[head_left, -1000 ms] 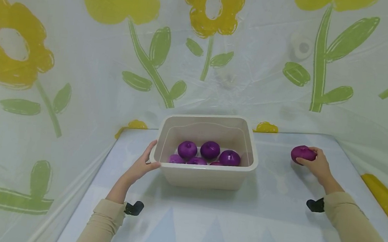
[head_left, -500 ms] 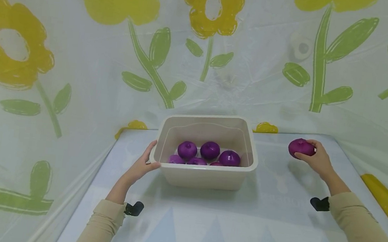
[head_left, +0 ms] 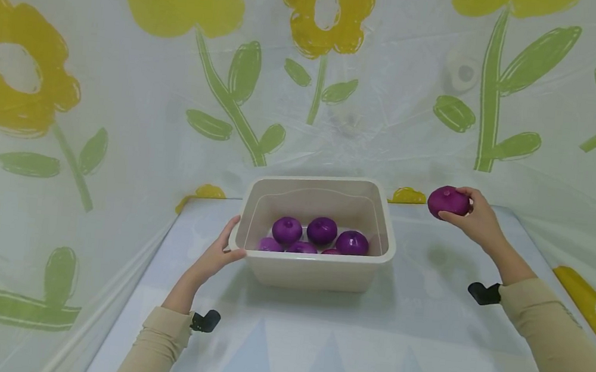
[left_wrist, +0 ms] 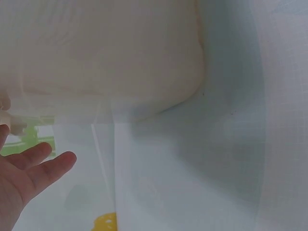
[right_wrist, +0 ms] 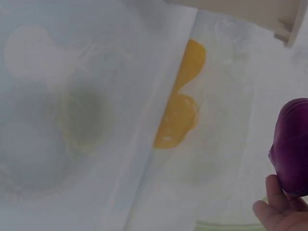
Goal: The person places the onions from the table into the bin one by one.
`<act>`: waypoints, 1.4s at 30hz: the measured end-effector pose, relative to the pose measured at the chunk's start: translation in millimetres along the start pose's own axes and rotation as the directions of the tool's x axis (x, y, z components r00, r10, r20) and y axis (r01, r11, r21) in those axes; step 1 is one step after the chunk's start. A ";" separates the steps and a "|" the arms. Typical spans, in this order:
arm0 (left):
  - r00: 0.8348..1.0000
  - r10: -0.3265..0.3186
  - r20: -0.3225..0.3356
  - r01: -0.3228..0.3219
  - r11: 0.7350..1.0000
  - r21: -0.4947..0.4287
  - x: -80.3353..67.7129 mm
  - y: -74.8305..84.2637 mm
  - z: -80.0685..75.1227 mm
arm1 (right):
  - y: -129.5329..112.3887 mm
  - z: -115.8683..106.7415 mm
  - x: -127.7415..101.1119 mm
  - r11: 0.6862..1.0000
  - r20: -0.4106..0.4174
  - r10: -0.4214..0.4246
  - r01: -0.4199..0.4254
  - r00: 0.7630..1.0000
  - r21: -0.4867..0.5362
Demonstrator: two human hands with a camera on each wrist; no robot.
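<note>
A red onion (head_left: 448, 203) is held up above the table in my right hand (head_left: 480, 221), thumb in front and fingers behind it. The right wrist view shows the striped purple onion (right_wrist: 293, 147) at its right edge, fingertips against its lower side. My left hand (head_left: 214, 257) touches the left front corner of a cream plastic bin (head_left: 316, 271), thumb at the front rim and fingers along the side. Straight, spread fingers (left_wrist: 50, 171) show below the bin in the left wrist view. Several red onions (head_left: 322, 231) lie inside the bin, the nearer ones partly hidden by its front wall.
The bin stands on a pale table (head_left: 315, 343) printed with light blue triangles. A white curtain (head_left: 384, 128) with yellow flowers hangs right behind the table and along its sides. Black wrist mounts (head_left: 484, 294) stick out from the sleeves.
My right hand has lifted the onion higher off the table and carried it a little left, towards the bin. The left hand and the bin have stayed in place.
</note>
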State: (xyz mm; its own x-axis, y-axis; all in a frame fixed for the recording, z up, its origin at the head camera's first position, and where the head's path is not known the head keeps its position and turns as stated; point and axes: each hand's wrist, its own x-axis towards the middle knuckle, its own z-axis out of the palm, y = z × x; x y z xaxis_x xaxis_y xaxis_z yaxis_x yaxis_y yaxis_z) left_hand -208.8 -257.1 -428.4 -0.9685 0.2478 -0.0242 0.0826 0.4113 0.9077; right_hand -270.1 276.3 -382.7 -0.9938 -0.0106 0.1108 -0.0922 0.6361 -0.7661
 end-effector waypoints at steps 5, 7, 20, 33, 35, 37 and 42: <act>1.000 -0.003 0.005 0.003 1.000 -0.007 1.0 -2.3 -0.1 | -19.3 -0.3 3.3 0.999 -0.008 -0.039 0.039 0.999 0.010; 1.000 -0.004 0.009 0.004 1.000 -0.010 1.0 -2.5 -0.1 | -27.1 -0.7 3.6 0.999 -0.007 -0.045 0.045 0.999 0.018; 1.000 0.000 0.011 0.000 1.000 -0.006 1.4 -1.8 -1.0 | -83.8 -1.1 12.9 0.991 0.036 -0.124 0.121 0.992 0.061; 1.000 -0.011 0.011 0.011 1.000 -0.017 3.3 -4.4 -1.2 | -128.0 15.3 25.8 0.982 0.069 -0.177 0.172 0.982 0.076; 1.000 -0.013 0.006 0.013 1.000 -0.007 3.0 -3.9 -1.0 | -133.4 18.7 27.3 0.980 0.077 -0.187 0.181 0.979 0.078; 1.000 -0.014 0.002 0.014 1.000 0.000 2.2 -3.0 -0.6 | -138.5 22.1 28.6 0.978 0.083 -0.201 0.194 0.976 0.077; 1.000 -0.002 0.005 0.003 1.000 -0.013 1.7 -3.0 -0.6 | -150.4 30.8 31.0 0.971 0.107 -0.228 0.219 0.968 0.092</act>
State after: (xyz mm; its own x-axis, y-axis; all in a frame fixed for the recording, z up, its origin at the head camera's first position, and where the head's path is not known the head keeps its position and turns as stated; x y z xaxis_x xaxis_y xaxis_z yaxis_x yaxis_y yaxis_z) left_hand -210.8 -258.5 -430.9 -0.9674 0.2515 -0.0286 0.0770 0.4002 0.9132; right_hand -289.0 156.6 -283.5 -0.9473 -0.2379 0.2145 -0.3130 0.5447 -0.7781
